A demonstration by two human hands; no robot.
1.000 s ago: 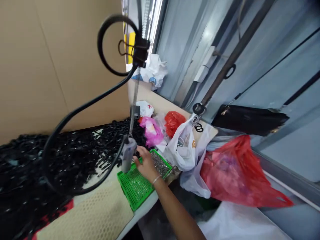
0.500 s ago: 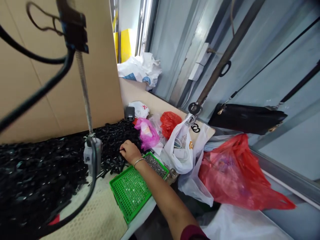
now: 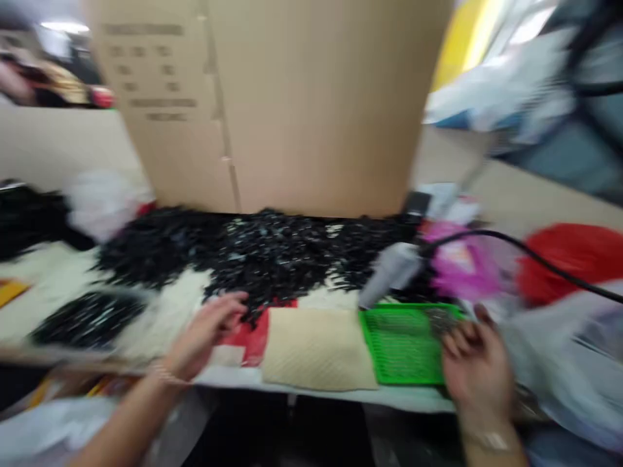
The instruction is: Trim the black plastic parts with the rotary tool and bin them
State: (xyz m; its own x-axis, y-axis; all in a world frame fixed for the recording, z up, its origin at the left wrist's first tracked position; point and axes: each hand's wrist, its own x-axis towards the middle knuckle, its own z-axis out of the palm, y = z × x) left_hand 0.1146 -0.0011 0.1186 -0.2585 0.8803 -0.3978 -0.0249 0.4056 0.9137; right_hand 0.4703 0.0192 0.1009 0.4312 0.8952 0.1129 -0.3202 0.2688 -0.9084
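The view is smeared by motion. My left hand (image 3: 214,327) is over the near edge of a pile of black strip-like pieces (image 3: 272,253), beside a red sheet (image 3: 250,340). Its fingers look loosely apart, and I make out nothing in them. At the right end of a green tray (image 3: 406,376) is my right hand (image 3: 474,363), fingers curled in beside small metal parts (image 3: 442,319). Whatever those fingers hold is too blurred to name. A tilted grey-white corded power tool (image 3: 394,269) hangs at the tray's back left corner. Between the hands lies a beige textured mat (image 3: 318,350).
A tall cardboard box (image 3: 316,110) stands behind the pile. Pink (image 3: 462,266), red (image 3: 569,259) and white plastic bags (image 3: 574,357) crowd the right. The tool's black cable (image 3: 525,246) arcs across there. Another black bundle (image 3: 90,321) lies left.
The view has swung left, and my left hand has come into sight. My right hand has gone from the black pieces to the tray's right end. The power tool, upright before, is now tilted.
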